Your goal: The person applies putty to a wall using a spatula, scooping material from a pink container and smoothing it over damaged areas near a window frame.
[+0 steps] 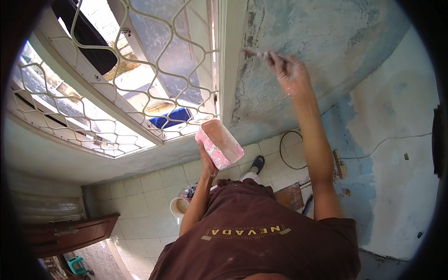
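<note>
My left hand [208, 163] grips a pink rectangular plastic tub [223, 156] from below and the side. White smears cover its outside, and a pale residue coats the inside. My right hand [292, 77], dusted white, is raised to the wall [298, 28] beside the window frame. Its fingers are closed on a small brush-like tool [252, 53] with a brown tip, blurred by motion. That tip is at a dark, rough strip of wall along the frame's edge; whether it touches I cannot tell.
A window with a curly cream metal grille [156, 60] fills the upper left. On the tiled floor [154, 186] stands a whitish bucket [178, 206] by my left arm. A thin cable [373, 148] crosses the patchy blue wall at right. A green stool [77, 266] stands lower left.
</note>
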